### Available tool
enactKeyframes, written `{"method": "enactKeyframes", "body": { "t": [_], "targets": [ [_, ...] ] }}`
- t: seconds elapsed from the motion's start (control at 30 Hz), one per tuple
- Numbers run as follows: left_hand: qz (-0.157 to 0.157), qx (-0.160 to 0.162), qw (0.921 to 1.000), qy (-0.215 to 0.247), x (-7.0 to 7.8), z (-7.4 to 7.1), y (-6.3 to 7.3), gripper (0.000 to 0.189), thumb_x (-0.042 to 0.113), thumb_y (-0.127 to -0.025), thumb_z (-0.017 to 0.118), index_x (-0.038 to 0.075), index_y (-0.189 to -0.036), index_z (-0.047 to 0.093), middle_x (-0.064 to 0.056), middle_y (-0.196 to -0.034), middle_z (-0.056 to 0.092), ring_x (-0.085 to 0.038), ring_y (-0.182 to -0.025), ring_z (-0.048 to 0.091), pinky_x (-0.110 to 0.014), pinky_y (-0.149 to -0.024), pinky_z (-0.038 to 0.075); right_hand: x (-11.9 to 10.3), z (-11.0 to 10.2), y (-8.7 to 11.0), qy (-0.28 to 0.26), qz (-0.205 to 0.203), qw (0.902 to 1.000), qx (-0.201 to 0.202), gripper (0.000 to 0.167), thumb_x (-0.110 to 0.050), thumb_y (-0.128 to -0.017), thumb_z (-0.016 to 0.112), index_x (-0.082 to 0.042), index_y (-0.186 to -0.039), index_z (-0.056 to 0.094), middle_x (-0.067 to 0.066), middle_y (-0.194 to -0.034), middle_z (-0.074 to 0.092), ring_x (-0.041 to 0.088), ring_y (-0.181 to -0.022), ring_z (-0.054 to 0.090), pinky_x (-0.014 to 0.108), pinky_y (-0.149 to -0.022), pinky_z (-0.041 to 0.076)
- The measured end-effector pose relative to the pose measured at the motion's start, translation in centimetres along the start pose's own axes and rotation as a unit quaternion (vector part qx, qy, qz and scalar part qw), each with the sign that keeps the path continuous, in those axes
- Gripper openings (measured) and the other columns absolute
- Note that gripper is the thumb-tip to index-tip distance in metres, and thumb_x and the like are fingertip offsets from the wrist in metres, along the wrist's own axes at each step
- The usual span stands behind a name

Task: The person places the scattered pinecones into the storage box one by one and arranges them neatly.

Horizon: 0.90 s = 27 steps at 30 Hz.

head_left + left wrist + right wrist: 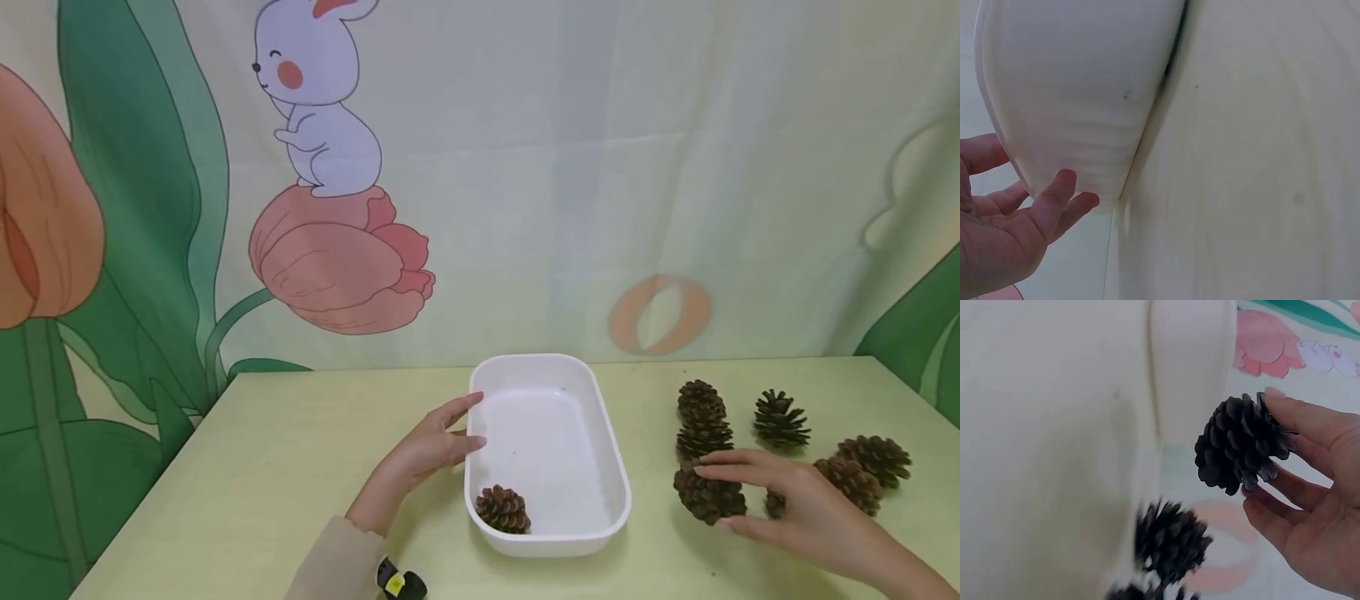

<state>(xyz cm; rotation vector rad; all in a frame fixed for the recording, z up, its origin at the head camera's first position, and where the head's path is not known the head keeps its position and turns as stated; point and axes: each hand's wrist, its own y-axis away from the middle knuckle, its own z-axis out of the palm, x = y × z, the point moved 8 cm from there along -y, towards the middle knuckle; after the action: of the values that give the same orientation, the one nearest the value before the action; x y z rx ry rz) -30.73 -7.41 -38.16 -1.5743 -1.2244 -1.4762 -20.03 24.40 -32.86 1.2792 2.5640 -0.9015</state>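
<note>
My left hand (431,450) holds the left side of a white rectangular tray (624,500), thumb and a finger at its rim. In the left wrist view, other fingers (1063,181) rest against the tray's outer wall. One brown pine cone (502,509) lies in the tray's near left corner. To the right of the tray, my right hand (806,504) grips another pine cone (1238,444) between thumb and fingertips. The right wrist view has this cone raised off the pale yellow tabletop.
Beyond the held cone, two pine cones stand in line, the nearer cone (703,439) next to the farther one (701,402). A darker, spiky cone (780,419) sits right of them. More cones (873,460) lie farther right, partly behind my hand. A printed curtain (510,208) hangs behind the table (300,450).
</note>
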Motion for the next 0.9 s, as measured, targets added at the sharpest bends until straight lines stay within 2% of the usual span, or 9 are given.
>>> {"method": "enactKeyframes", "body": {
  "t": [0.1, 0.2, 0.3, 0.53, 0.63, 0.9],
  "targets": [
    [-0.002, 0.003, 1.0, -0.001, 0.0, 0.0, 0.0, 0.062, -0.001, -0.085, 0.058, 0.006, -0.141, 0.032, -0.023, -0.148, 0.018, -0.042, -0.125, 0.037, -0.042, -0.094, 0.045, -1.2, -0.1, -1.0, -0.024, -0.01, 0.9997, -0.002, 0.048, -0.017, -0.065, 0.08, -0.019, -0.111, 0.065, -0.01, -0.113, 0.059, -0.009, -0.103, 0.048, 0.012, -0.059, 0.046],
    [0.001, 0.003, 1.0, 0.0, 0.0, -0.1, 0.0, 0.062, -0.001, -0.085, 0.058, 0.007, -0.141, 0.033, -0.023, -0.148, 0.017, -0.042, -0.125, 0.036, -0.043, -0.094, 0.044, -2.6, -0.1, -2.0, -0.039, -0.042, 0.9984, 0.007, 0.051, -0.013, -0.064, 0.08, -0.019, -0.112, 0.065, -0.011, -0.114, 0.058, -0.01, -0.108, 0.045, 0.009, -0.072, 0.046],
    [0.004, 0.0, 1.0, 0.001, 0.0, 0.0, -0.1, 0.062, -0.001, -0.085, 0.058, 0.007, -0.141, 0.032, -0.023, -0.147, 0.018, -0.041, -0.124, 0.037, -0.043, -0.095, 0.044, -3.7, 0.1, -2.9, -0.059, -0.064, 0.9962, 0.008, 0.052, -0.011, -0.064, 0.08, -0.018, -0.114, 0.064, -0.007, -0.116, 0.059, -0.007, -0.111, 0.046, 0.009, -0.077, 0.045],
    [0.002, -0.002, 1.0, 0.005, -0.1, 0.1, -0.2, 0.062, -0.001, -0.085, 0.058, 0.006, -0.141, 0.032, -0.023, -0.147, 0.017, -0.042, -0.124, 0.037, -0.042, -0.094, 0.045, -5.7, 1.0, -4.9, -0.118, -0.06, 0.991, -0.019, 0.046, -0.012, -0.071, 0.076, -0.015, -0.115, 0.063, -0.002, -0.115, 0.06, -0.002, -0.108, 0.05, 0.018, -0.078, 0.05],
    [0.002, 0.002, 1.0, 0.005, 0.0, 0.0, -0.2, 0.063, -0.002, -0.084, 0.058, 0.006, -0.141, 0.033, -0.022, -0.148, 0.018, -0.042, -0.125, 0.036, -0.042, -0.093, 0.045, -6.3, 1.2, -5.6, -0.122, -0.063, 0.9903, -0.018, 0.044, -0.013, -0.072, 0.076, -0.014, -0.115, 0.063, -0.001, -0.114, 0.061, 0.0, -0.107, 0.052, 0.018, -0.084, 0.048],
    [-0.004, 0.0, 0.9999, 0.012, -0.1, 0.1, -0.2, 0.062, -0.003, -0.085, 0.057, 0.006, -0.141, 0.032, -0.022, -0.148, 0.015, -0.042, -0.125, 0.036, -0.042, -0.094, 0.044, -7.0, 2.2, -6.9, -0.142, -0.055, 0.988, -0.026, 0.041, -0.015, -0.073, 0.075, -0.012, -0.113, 0.064, 0.003, -0.111, 0.064, 0.004, -0.106, 0.055, 0.022, -0.086, 0.049]
  ]
}}
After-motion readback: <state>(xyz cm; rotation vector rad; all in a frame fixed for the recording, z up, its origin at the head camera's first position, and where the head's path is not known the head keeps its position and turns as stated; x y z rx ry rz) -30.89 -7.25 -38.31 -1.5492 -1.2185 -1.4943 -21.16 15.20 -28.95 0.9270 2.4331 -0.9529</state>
